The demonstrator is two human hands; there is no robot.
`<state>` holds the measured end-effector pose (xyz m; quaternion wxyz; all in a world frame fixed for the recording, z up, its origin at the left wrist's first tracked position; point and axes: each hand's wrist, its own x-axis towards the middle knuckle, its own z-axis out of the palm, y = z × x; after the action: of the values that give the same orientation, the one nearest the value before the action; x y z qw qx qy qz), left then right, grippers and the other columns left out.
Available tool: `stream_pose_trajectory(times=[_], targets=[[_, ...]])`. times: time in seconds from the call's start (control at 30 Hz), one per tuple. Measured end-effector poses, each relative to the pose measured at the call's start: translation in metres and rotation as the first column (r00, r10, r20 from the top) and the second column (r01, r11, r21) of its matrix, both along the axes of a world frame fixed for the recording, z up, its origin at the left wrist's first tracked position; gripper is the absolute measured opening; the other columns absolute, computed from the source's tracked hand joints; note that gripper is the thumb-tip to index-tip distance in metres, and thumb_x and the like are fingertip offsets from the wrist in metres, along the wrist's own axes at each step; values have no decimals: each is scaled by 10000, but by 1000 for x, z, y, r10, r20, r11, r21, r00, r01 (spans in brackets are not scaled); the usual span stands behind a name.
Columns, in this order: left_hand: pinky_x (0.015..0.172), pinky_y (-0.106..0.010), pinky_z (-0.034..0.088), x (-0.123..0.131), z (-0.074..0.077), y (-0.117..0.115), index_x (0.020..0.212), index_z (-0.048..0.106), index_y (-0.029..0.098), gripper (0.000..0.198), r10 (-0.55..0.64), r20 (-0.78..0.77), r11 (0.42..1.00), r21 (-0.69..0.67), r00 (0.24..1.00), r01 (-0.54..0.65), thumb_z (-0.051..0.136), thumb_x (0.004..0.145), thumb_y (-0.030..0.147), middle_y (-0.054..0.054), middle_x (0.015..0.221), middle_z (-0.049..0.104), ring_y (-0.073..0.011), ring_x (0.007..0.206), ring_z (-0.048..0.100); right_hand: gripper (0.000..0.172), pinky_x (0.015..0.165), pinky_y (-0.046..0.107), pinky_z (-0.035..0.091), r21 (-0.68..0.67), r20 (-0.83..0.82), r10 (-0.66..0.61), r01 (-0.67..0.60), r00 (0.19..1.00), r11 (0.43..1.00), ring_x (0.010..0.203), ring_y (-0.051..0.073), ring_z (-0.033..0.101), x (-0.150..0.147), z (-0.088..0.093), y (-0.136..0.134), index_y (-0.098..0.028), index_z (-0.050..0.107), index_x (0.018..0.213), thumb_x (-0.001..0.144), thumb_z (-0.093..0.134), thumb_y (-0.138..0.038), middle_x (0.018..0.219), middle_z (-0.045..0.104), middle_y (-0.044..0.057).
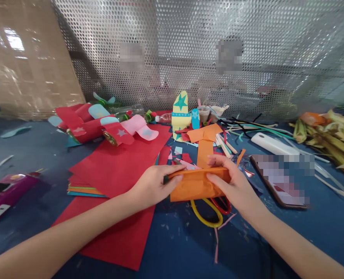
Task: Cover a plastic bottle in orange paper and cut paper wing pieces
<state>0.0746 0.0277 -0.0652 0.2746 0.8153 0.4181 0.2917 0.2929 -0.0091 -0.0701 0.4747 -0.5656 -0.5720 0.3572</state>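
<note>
Orange paper (196, 185) between both closed hands

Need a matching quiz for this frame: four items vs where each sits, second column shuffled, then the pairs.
Things
1 orange paper
2 scissors
3 phone
4 red plane

Places
A flat on the table, right of the right hand
B back left, beyond the red sheets
C held between the left hand and the right hand
D under the orange paper, handles poking out toward the person

Pairs: 1-C, 2-D, 3-A, 4-B
</note>
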Motion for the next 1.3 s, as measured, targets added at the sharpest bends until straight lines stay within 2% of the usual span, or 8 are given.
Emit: stream_pose_trajectory(times=[0.3, 0.43, 0.53, 0.63, 0.7, 0.83, 1.1, 1.3], targets=[[562, -222, 485, 0, 3, -2, 1160, 681, 187, 371, -32, -72, 999, -19, 997, 31, 486, 852, 256, -37, 906, 766, -158, 637, 667, 388, 889, 380, 443, -75, -97, -52, 44, 994, 996, 1026, 228, 581, 1, 6, 4, -272, 551, 1063, 676, 579, -285, 961, 632, 17], [677, -219, 525, -1, 0, 0, 1149, 681, 192, 356, -98, 1, 995, 17, 995, 98, 474, 861, 215, -42, 995, 756, -166, 802, 701, 458, 847, 362, 440, -129, -147, -52, 33, 988, 991, 965, 215, 585, 2, 6, 9, -281, 560, 1073, 618, 606, -247, 922, 618, 6], [742, -222, 532, -1, -2, 1, 1116, 694, 184, 333, -139, 42, 988, 73, 989, 136, 468, 871, 195, -47, 1011, 753, -168, 876, 701, 335, 868, 351, 429, -126, -147, -19, 1, 989, 992, 989, 210, 577, 4, 4, 10, -269, 610, 967, 632, 612, -253, 958, 624, 7], [733, -217, 531, 0, -1, 2, 1093, 702, 174, 322, -149, 44, 985, 98, 988, 144, 465, 876, 182, -50, 999, 756, -163, 856, 701, 216, 887, 356, 433, -149, -149, 30, -52, 988, 987, 1013, 219, 581, 13, 4, 9, -256, 639, 889, 688, 665, -333, 1013, 642, 16], [683, -211, 526, 0, 0, 1, 1098, 700, 165, 324, -140, 26, 987, 88, 990, 137, 462, 878, 179, -53, 978, 759, -156, 796, 700, 283, 888, 370, 446, -201, -168, 91, -124, 982, 972, 1054, 239, 582, 23, 7, 8, -266, 660, 952, 704, 704, -395, 1090, 647, 29], [624, -210, 511, 1, 1, 1, 1117, 693, 162, 336, -127, 8, 989, 80, 992, 126, 460, 876, 185, -50, 917, 764, -146, 706, 682, 383, 1017, 396, 361, -371, -301, 206, -314, 931, 874, 1267, 258, 458, 41, 15, 5, -323, 657, 1113, 744, 709, -410, 1321, 580, 12], [597, -210, 496, 1, 4, 1, 1117, 693, 141, 347, -102, -36, 990, 94, 994, 105, 452, 882, 224, -66, 902, 761, -150, 685, 675, 352, 917, 335, 412, -393, -458, 38, -241, 888, 888, 1144, 241, 532, 33, 15, 4, -272, 689, 989, 644, 751, -311, 1230, 616, 17], [543, -208, 467, 1, 9, 1, 1166, 675, 165, 390, -84, -97, 996, 33, 992, 88, 424, 875, 231, -48, 818, 755, -151, 630, 652, 313, 815, 309, 420, -401, -464, 20, -230, 886, 887, 971, 211, 575, 32, 16, 5, -249, 684, 938, 636, 737, -313, 1021, 667, 13]])
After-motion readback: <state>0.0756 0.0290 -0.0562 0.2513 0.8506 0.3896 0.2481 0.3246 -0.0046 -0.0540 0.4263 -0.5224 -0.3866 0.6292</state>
